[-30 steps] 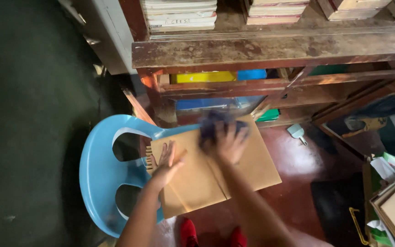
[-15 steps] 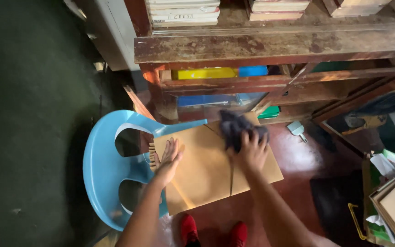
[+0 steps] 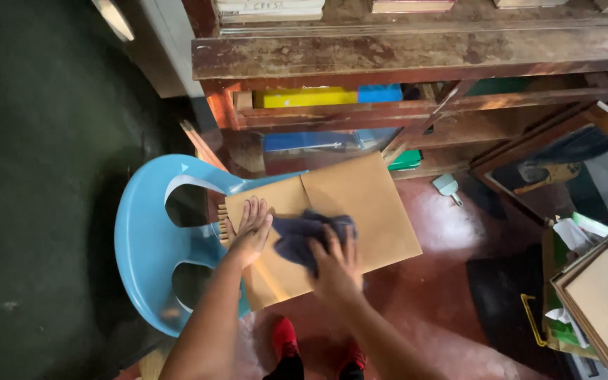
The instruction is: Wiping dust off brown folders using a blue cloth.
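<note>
Cloth (image 3: 302, 236), dark and limp, lay bunched under the right hand (image 3: 337, 264), fingers pressing it onto the brown board (image 3: 360, 204); it likely gathers anywhere. Left hand (image 3: 251, 229) lay open and flat near the board's left edge, over the blue chair (image 3: 146, 246).

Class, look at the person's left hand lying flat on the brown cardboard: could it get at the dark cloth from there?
Probably yes. The left hand lies right beside the cloth with nothing between them, though the right hand already presses on it.
</note>
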